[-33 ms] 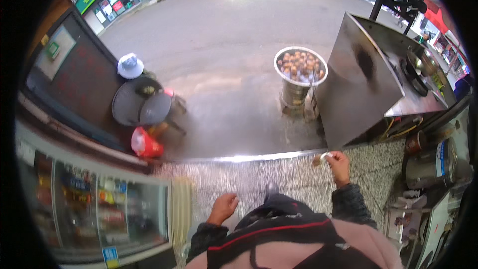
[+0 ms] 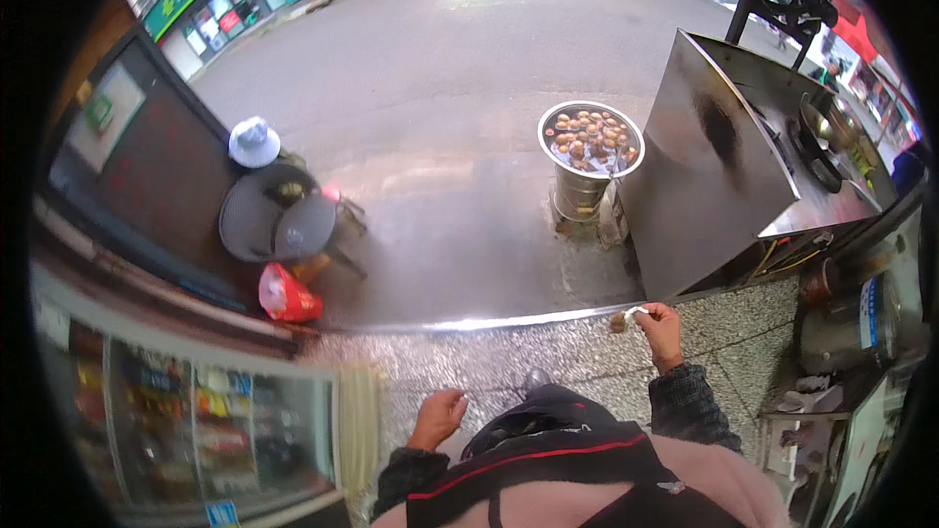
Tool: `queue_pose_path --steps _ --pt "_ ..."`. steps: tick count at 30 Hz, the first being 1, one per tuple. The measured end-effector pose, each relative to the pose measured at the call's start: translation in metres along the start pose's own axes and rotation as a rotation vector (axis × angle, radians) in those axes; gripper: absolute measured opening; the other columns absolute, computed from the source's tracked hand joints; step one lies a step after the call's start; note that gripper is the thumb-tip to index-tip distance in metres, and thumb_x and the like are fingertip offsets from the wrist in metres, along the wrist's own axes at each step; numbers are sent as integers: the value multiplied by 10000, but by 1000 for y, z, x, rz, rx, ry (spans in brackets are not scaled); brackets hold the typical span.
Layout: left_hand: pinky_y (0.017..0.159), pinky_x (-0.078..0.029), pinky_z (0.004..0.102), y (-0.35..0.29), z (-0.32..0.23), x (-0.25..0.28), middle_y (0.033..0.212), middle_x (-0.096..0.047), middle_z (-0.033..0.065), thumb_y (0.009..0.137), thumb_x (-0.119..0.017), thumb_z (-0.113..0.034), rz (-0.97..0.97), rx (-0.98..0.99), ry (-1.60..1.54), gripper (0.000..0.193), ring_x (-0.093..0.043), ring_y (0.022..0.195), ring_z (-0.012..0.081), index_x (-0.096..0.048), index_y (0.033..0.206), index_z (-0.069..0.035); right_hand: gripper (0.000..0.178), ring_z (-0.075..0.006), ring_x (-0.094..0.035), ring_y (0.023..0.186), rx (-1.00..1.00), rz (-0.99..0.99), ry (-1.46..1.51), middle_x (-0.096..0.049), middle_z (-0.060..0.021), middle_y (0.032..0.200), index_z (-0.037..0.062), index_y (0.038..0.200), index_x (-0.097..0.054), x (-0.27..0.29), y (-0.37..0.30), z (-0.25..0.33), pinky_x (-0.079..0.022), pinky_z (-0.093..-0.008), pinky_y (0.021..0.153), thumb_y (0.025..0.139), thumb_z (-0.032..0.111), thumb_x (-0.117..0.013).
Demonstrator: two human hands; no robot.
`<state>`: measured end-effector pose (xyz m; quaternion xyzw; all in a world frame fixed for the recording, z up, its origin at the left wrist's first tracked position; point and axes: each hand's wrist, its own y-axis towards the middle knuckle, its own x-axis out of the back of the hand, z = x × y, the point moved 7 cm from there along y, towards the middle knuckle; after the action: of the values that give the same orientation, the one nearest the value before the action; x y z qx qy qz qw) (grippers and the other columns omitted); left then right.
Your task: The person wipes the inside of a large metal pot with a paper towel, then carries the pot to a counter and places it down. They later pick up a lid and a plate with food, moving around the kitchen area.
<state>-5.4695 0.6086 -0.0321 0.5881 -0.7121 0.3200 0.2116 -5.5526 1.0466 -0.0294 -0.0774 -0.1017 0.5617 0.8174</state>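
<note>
My right hand is held out above the speckled floor near the metal threshold, its fingers pinching a small white pouch. A small brown lump hangs at the pouch's far side; its kind is too small to tell. Lower and to the left, my left hand hangs in front of my body with its fingers loosely curled in, and nothing shows in them. Ahead of my right hand, beyond the threshold, stands a metal pot filled with round brown eggs in liquid.
To the right stands a steel cooking stand with a black wok. At left are a dark round basin, a red bucket, a pale hat and a glass-fronted display case. A metal threshold strip crosses ahead; the street lies beyond.
My right hand shifts slightly left and down, still pinching the white pouch. The threshold and pot sit a little lower in view. My left hand stays curled, slightly lower.
</note>
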Motion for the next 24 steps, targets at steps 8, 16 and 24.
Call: queue_pose_path --steps 8,16,24 --pt "734 -511 381 75 82 104 829 -673 184 822 -602 -263 -106 351 46 283 -664 807 321 -676 915 -6 141 -61 -579 681 41 186 -168 -663 -31 763 -8 867 -660 -148 135 23 -454 -213 615 773 95 -686" --pt "723 -516 326 258 114 175 818 -688 169 804 -621 -201 -28 170 73 282 -673 777 209 -664 960 30 145 -71 -568 696 31 34 0 -652 -26 768 -3 859 -652 -222 220 63 -448 -230 634 767 102 -691" --pt "749 -522 313 432 86 185 878 -694 162 789 -655 -169 106 35 -17 299 -671 805 198 -651 997 45 89 -48 -557 676 10 -115 10 -640 -12 762 -5 858 -644 -257 307 104 -428 -196 604 784 36 -673"
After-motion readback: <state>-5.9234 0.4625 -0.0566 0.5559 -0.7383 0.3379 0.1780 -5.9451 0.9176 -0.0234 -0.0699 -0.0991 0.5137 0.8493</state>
